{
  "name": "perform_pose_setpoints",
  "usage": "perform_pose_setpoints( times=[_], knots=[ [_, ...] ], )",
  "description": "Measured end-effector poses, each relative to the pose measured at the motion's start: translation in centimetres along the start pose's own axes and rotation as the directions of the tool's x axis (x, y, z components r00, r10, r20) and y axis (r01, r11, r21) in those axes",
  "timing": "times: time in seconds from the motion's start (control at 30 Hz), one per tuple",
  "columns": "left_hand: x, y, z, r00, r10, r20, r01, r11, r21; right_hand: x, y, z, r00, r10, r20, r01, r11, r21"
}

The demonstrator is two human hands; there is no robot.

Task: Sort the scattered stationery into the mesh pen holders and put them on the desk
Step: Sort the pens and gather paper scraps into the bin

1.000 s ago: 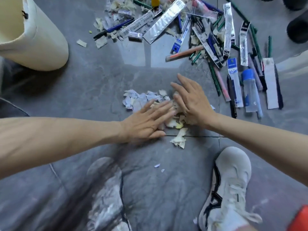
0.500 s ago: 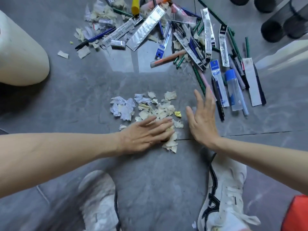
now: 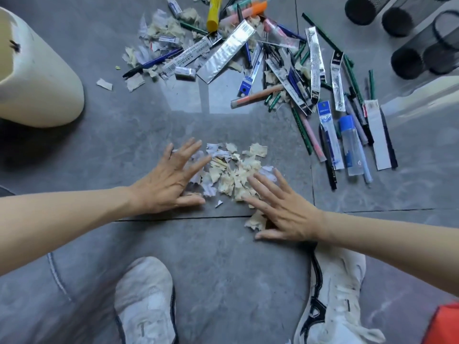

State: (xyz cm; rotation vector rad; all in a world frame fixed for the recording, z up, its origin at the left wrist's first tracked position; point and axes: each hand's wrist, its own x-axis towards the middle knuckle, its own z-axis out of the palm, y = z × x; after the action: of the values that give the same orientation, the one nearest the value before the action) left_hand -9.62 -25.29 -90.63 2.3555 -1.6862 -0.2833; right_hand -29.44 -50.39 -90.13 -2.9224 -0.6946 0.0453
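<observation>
Stationery (image 3: 285, 78) remains scattered on the floor (image 3: 223, 256), holders (image 3: 407, 63) near it. Left hand (image 3: 169, 184) and right hand (image 3: 283, 209), flat, fingers spread, nothing gripped, have been drawn apart around scraps (image 3: 236, 172); sorting judged unbegun.

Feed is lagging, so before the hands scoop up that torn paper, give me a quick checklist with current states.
1. Hands free: ok; left hand and right hand are spread open, holding nothing.
2. Hands flank the paper scraps: ok, one on each side.
3. Scraps in one heap: not ok; a stray bit lies apart between the hands.
4. Room in the cream bin: cannot tell; its inside is mostly out of frame.
5. Mesh pen holders ready: not ok; they seem to lie on their sides.
6. Stationery sorted: not ok; it lies loose on the floor.
</observation>
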Motion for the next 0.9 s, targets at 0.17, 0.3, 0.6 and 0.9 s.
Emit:
perform_pose_setpoints(
  times=[0.17,0.3,0.6,0.9],
  knots=[
    [2.0,3.7,1.6,0.992,-0.126,-0.022,0.123,0.988,-0.094,4.4,0.0,0.6,0.912,0.386,-0.138,-0.346,0.905,0.247],
    [2.8,4.5,1.1,0.971,-0.225,-0.078,0.193,0.936,-0.294,6.6,0.7,-0.8,0.766,0.627,-0.141,-0.475,0.7,0.533],
    [7.9,2.5,-1.0,0.845,-0.535,-0.013,0.485,0.775,-0.404,7.9,3.5,-0.9,0.563,0.826,-0.028,-0.669,0.475,0.572],
    [8.6,1.8,-1.4,0.982,-0.183,-0.046,0.147,0.895,-0.422,9.6,2.7,-1.1,0.743,0.668,-0.041,-0.482,0.576,0.66]
  ],
)
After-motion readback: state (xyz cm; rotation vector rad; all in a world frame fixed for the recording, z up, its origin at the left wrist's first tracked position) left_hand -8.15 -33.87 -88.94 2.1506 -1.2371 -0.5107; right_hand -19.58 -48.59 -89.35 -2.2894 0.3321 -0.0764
